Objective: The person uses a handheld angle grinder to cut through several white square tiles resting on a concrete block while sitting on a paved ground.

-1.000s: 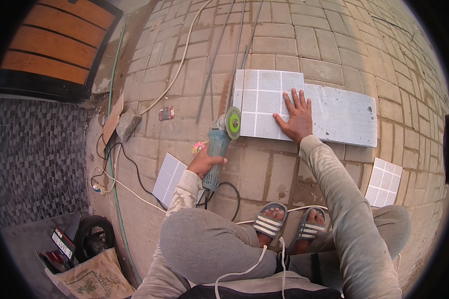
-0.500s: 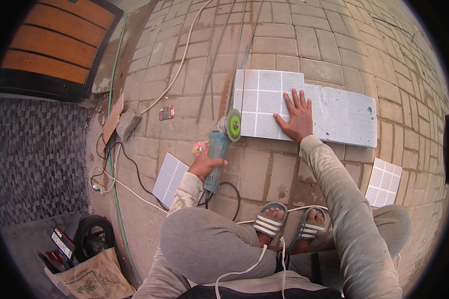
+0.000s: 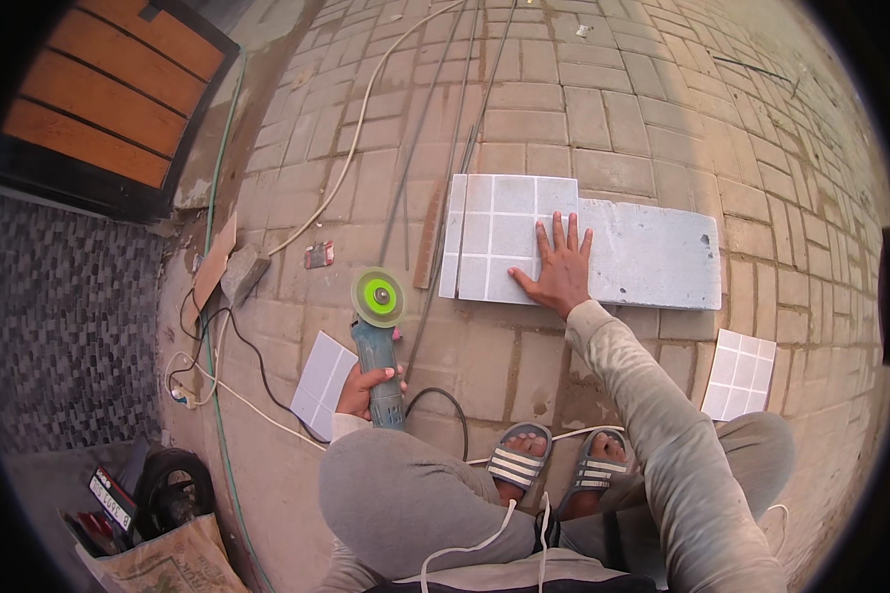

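Observation:
My left hand is wrapped round the body of a blue-green angle grinder, its green-centred disc pointing away from me. The disc stands apart from the tile. My right hand lies flat, fingers spread, on a pale grey tile marked with white grid lines. A thin dark line runs down the tile near its left edge. The tile rests on a light grey block that sticks out to the right. Both lie on the paving beyond my feet.
Tile pieces lie to the left and right. A black cord, pale cable and green hose cross the paving. Thin metal rods, a stone and a small red packet lie farther off.
My left hand has drawn the grinder back and left, away from the tile's edge. A dark line near the tile's left edge now shows. My right hand stays on the tile.

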A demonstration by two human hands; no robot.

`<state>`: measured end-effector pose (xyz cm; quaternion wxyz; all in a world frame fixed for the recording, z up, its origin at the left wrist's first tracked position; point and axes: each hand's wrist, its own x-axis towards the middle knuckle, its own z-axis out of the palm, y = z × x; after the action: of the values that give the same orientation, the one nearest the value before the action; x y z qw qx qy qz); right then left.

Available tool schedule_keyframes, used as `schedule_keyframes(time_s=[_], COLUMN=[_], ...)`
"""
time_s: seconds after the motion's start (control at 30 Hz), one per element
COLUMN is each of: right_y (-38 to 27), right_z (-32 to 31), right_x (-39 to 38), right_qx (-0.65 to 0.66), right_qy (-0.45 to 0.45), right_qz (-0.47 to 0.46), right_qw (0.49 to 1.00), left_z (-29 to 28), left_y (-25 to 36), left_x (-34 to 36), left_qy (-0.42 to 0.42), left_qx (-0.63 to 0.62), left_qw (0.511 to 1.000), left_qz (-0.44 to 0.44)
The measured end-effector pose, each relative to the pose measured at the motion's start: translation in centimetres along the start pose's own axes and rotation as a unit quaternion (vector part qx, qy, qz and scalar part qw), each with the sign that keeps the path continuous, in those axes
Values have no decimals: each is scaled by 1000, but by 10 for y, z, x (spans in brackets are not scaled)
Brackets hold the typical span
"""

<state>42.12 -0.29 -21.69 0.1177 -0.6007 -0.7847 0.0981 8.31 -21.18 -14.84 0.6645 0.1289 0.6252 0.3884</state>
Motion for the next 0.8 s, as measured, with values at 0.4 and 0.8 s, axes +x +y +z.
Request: schedule_keyframes(time_s=[0.4, 0.8], right_y=[60, 40], right_z=[-3, -1], right_x=[134, 146], right_qx=[43, 67], right_qy=[-148, -137], right_qz=[30, -50], right_qw=[988, 987], left_z=[-52, -54], left_y=[-31, -34], left_x=[-26, -55], left_qy=[78, 96], left_qx=[-139, -141], left_qw=[986, 982], left_qz=[59, 76])
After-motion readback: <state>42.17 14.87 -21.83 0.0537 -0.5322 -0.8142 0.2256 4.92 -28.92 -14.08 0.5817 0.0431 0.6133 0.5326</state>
